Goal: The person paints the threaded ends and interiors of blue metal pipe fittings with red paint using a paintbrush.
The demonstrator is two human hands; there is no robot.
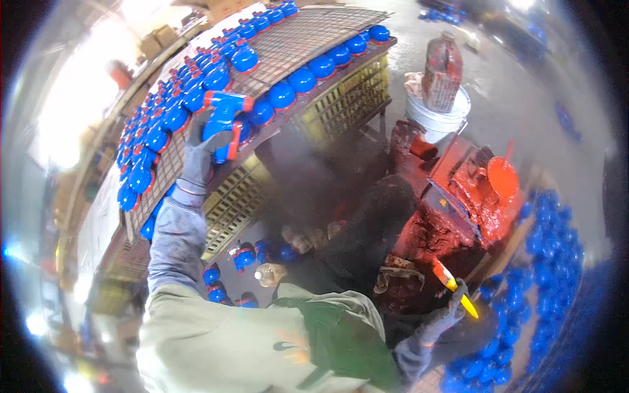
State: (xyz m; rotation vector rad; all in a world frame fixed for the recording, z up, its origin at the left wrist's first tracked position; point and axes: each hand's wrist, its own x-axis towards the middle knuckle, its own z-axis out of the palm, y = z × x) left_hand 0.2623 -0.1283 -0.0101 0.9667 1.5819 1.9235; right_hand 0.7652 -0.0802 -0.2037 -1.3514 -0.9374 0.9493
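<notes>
My gloved left hand (196,157) reaches up to the rack edge, its fingers closed on a blue branched fitting (224,118) with red-painted ends. The fitting is over the edge of a wire-mesh shelf (314,29), beside rows of blue, round-topped parts (216,77) with red rims. Low on the right, my gloved right hand (453,306) is closed around a paintbrush (455,287) with a yellow handle and red-coated bristles. Just beyond the brush is a tray (458,209) thick with red paint, with a round red scoop or lid (502,177) on it.
Yellow slatted crates (347,98) support the shelf. A white bucket (436,121) carries a red-stained plastic bottle (443,72). Many blue parts (550,262) lie heaped on the right floor. Several more blue parts (242,255) and a clear bottle (270,275) are near my lap.
</notes>
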